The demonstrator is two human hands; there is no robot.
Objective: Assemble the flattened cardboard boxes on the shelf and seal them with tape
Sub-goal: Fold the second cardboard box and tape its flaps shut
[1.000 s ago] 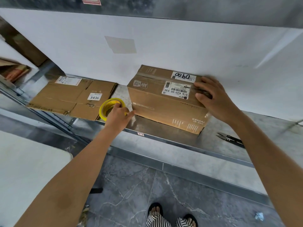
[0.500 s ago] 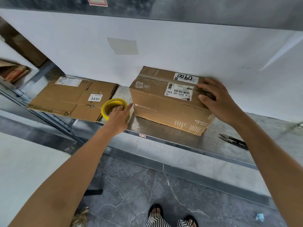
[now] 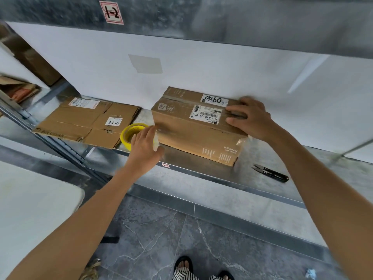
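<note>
Two bare arms reach from the bottom of the frame to a metal shelf (image 3: 201, 176) that crosses the middle.

At the left of the shelf lies flattened cardboard (image 3: 80, 122), brown and creased, with a white shipping label at its far end and a small white sticker reading 3436 near its right edge. Its long side runs along the shelf, from lower left to upper right.

Just right of it a yellow tape roll (image 3: 126, 134) lies flat on the shelf, hole upward, between the flat cardboard and the box. The left hand (image 3: 144, 146) hangs over the near side of the roll, blurred, its grip released and its fingers straight, pointing toward the box's left corner. Whether it touches the roll cannot be told.

At centre stands the assembled box (image 3: 187, 134), brown and low, its long axis running from upper left to lower right against the white back panel. Its flaps are closed, so nothing inside shows. A strip of tape runs along the top seam, and two white labels sit upside down on top, one handwritten and one with a barcode. The front face reads KEMAI.

The right hand (image 3: 250, 120) rests on the right end of the box top, its grip released, fingers spread flat, thumb near the front edge.

Farther right, black snips (image 3: 270, 173) lie on the shelf, well apart from the box.
</note>
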